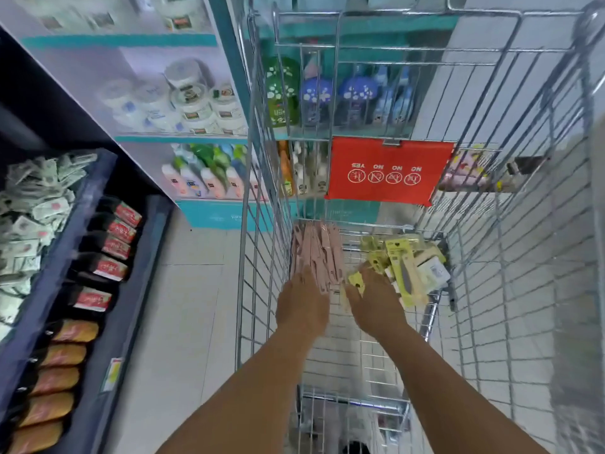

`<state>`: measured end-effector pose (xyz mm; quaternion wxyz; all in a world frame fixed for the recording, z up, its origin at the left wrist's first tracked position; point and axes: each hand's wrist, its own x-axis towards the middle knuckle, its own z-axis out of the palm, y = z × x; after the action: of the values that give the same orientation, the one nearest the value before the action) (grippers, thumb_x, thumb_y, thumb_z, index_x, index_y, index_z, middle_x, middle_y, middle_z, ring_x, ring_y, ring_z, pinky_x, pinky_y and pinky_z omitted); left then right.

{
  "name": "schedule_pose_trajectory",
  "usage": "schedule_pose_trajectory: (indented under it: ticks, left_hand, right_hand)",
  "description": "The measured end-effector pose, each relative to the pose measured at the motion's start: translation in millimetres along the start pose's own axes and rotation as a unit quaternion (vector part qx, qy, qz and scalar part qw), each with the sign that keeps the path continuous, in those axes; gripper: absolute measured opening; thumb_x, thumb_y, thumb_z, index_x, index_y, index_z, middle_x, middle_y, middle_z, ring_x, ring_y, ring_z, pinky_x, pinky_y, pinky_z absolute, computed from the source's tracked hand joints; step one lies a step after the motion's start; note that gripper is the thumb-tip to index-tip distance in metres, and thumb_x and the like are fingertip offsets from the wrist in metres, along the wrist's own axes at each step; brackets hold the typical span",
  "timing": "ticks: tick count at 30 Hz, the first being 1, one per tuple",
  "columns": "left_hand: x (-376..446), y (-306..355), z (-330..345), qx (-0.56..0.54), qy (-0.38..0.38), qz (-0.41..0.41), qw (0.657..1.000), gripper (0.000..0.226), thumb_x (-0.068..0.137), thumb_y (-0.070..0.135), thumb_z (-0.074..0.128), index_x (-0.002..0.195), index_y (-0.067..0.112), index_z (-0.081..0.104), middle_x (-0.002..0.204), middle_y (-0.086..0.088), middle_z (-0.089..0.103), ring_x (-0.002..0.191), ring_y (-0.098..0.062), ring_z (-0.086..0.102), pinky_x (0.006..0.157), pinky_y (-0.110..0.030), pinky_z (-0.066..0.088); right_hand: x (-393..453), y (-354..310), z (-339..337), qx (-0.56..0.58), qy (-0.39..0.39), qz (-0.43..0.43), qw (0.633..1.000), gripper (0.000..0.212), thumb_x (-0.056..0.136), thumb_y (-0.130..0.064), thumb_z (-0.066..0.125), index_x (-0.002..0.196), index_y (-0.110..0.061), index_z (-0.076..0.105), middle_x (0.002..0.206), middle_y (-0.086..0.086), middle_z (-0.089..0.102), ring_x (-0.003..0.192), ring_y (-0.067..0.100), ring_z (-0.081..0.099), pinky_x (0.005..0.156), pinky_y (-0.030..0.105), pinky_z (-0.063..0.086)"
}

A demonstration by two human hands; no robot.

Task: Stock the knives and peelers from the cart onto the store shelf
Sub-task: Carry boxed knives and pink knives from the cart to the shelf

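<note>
Deep at the cart's far end, the left hand lay flat-fingered on stiff, light pink packs while the right hand, fingers spread, touched slippery yellow packs, best pinched by their card edges.

I note a red warning sign ahead, white tubs upper left, lotion bottles below them.

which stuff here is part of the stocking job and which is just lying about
Job: pink packs under the left hand; yellow packs by the right hand; cart; dark shelf.

Lying about: red sign; white jars; lotion bottles; spray bottles.
</note>
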<state>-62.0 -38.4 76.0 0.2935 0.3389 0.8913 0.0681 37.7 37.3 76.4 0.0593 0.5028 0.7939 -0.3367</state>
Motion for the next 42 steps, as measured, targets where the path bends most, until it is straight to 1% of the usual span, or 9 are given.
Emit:
schedule_pose_trajectory:
  ticks: [7,13,17,20,25,30,34,38,42]
  left_hand:
    - [70.2,-2.5,49.3,0.015,0.008,-0.037,0.999,0.076,0.096,0.031,0.05,0.152,0.006,0.005,0.153,-0.012,0.024,0.138,-0.027,0.029,0.113,-0.035,0.028]
    - [113.0,-5.1,90.7,0.017,0.032,-0.062,0.997,0.078,0.096,0.034,0.051,0.151,0.005,0.004,0.155,-0.013,0.016,0.144,-0.026,0.014,0.117,-0.034,0.013]
    - [132.1,-7.0,112.4,0.046,0.054,-0.083,0.994,0.082,0.092,0.029,0.056,0.15,0.004,0.004,0.152,-0.016,0.021,0.142,-0.031,0.018,0.118,-0.039,0.014]
    - [137.7,-10.8,122.6,0.059,0.061,-0.082,0.993,0.079,0.094,0.033,0.052,0.15,0.007,0.004,0.151,-0.018,0.021,0.141,-0.033,0.019,0.118,-0.043,0.018]
    - [135.3,-16.2,126.6,-0.021,0.077,-0.106,0.991,0.069,0.099,0.033,0.042,0.151,0.014,0.001,0.151,-0.015,0.018,0.141,-0.031,0.02,0.116,-0.042,0.023]
    - [127.7,-16.1,119.3,-0.08,0.05,-0.122,0.988,0.073,0.095,0.013,0.052,0.15,0.009,0.005,0.151,-0.017,0.018,0.137,-0.032,0.027,0.108,-0.038,0.037]
    - [119.4,-17.8,116.6,-0.134,0.037,-0.126,0.982,0.075,0.092,0.0,0.051,0.15,0.008,0.004,0.154,-0.015,0.015,0.139,-0.03,0.028,0.11,-0.038,0.035]
    - [110.3,-22.4,117.3,-0.149,0.022,-0.133,0.98,0.082,0.087,-0.008,0.051,0.15,0.01,0.001,0.151,-0.017,0.02,0.124,-0.033,0.048,0.1,-0.04,0.044]
    - [100.1,-26.0,115.3,-0.158,0.02,-0.104,0.982,0.082,0.086,-0.01,0.05,0.149,0.017,0.004,0.147,-0.015,0.022,0.114,-0.031,0.055,0.09,-0.036,0.047]
  right_hand:
    - [80.6,17.3,45.5,0.021,-0.016,-0.021,0.999,0.031,0.095,-0.02,0.047,0.125,-0.014,0.048,0.119,0.007,0.058,0.108,0.026,0.052,0.089,0.037,0.043]
    - [133.4,38.1,75.6,-0.022,-0.038,-0.021,0.999,0.039,0.096,-0.025,0.048,0.132,-0.011,0.044,0.126,0.01,0.055,0.116,0.028,0.048,0.094,0.034,0.039]
    - [151.1,43.5,91.5,-0.081,-0.038,-0.045,0.995,0.034,0.097,-0.021,0.042,0.129,-0.01,0.045,0.125,0.009,0.051,0.112,0.027,0.049,0.08,0.03,0.03]
    - [160.0,44.4,102.5,-0.046,-0.03,-0.019,0.998,0.035,0.095,-0.026,0.046,0.125,-0.008,0.043,0.12,0.012,0.053,0.108,0.03,0.051,0.077,0.031,0.035]
    - [163.3,41.3,102.7,-0.02,-0.042,-0.004,0.999,0.03,0.096,-0.019,0.051,0.12,-0.005,0.043,0.119,0.014,0.048,0.104,0.031,0.055,0.079,0.033,0.042]
    - [159.8,36.0,104.2,0.037,-0.062,0.032,0.997,0.022,0.095,-0.009,0.046,0.117,-0.004,0.041,0.098,0.009,0.056,0.082,0.025,0.055,0.068,0.031,0.039]
    - [151.1,33.2,112.6,0.031,-0.08,0.079,0.993,0.028,0.093,-0.004,0.043,0.121,-0.001,0.039,0.113,0.017,0.059,0.103,0.035,0.058,0.073,0.032,0.038]
    - [141.1,34.0,116.5,0.045,-0.07,0.107,0.991,0.022,0.094,-0.001,0.037,0.116,-0.006,0.04,0.115,0.015,0.058,0.104,0.033,0.058,0.073,0.032,0.037]
    - [131.3,38.1,112.4,0.066,-0.071,0.105,0.99,0.034,0.091,0.004,0.041,0.125,0.001,0.04,0.108,0.016,0.057,0.102,0.033,0.06,0.069,0.029,0.039]
